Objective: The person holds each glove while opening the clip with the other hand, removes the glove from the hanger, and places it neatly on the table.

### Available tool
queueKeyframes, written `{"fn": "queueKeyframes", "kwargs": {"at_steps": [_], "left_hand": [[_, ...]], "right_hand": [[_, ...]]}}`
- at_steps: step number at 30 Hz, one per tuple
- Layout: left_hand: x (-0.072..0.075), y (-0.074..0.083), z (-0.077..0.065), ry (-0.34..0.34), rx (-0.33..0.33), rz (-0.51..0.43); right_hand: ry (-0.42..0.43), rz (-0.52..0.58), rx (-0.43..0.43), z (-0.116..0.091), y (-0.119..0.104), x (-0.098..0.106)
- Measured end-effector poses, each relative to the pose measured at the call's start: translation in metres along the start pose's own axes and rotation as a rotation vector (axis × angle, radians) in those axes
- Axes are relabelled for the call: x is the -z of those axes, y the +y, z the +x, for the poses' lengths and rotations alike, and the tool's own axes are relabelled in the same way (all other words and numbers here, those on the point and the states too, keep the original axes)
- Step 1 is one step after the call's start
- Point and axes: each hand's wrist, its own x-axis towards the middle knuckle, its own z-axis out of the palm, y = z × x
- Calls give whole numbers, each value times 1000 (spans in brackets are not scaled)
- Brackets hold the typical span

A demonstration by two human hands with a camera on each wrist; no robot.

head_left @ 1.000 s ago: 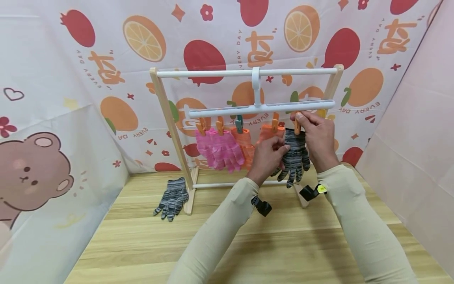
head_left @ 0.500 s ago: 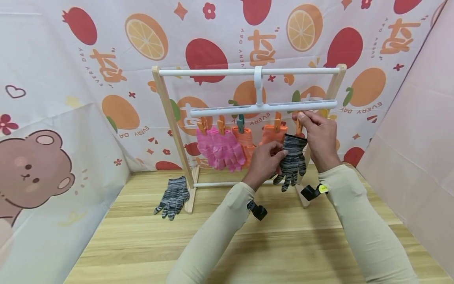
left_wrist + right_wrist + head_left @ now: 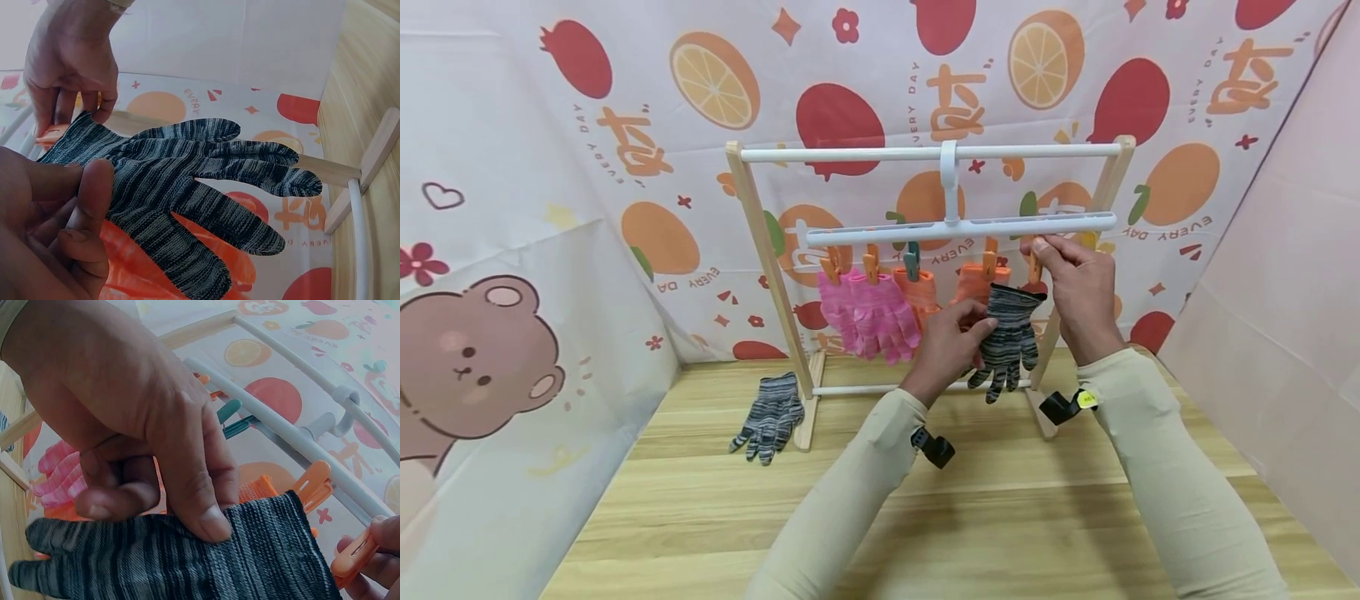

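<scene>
In the head view my left hand (image 3: 949,342) pinches a grey-and-black striped knit glove (image 3: 1011,325) near its cuff, thumb on the front. The glove hangs with its fingers downward, tilted left. My right hand (image 3: 1081,287) pinches an orange clothespin (image 3: 1036,268) under the right end of a white hanger (image 3: 970,227). The right wrist view shows that clothespin (image 3: 357,551) beside the edge of the glove's cuff (image 3: 306,537). Left of it, pink gloves (image 3: 868,312) and orange gloves (image 3: 917,292) hang from orange clothespins (image 3: 870,265) and a teal clothespin (image 3: 912,262).
The hanger hooks over the top bar (image 3: 842,155) of a wooden rack (image 3: 767,267). A second striped glove (image 3: 770,419) lies on the wooden table (image 3: 700,517) by the rack's left foot (image 3: 805,425). A fruit-print curtain (image 3: 880,67) stands behind.
The striped glove's cuff has dropped from behind the orange clothespin and shifted left with my left hand. My right hand stays on the clothespin, nearly in place.
</scene>
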Motion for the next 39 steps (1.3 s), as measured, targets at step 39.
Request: {"fn": "queueKeyframes", "kwargs": {"at_steps": [39], "left_hand": [[35, 1, -14, 47, 13, 66]], "right_hand": [[-8, -16, -3, -2, -2, 1]]}}
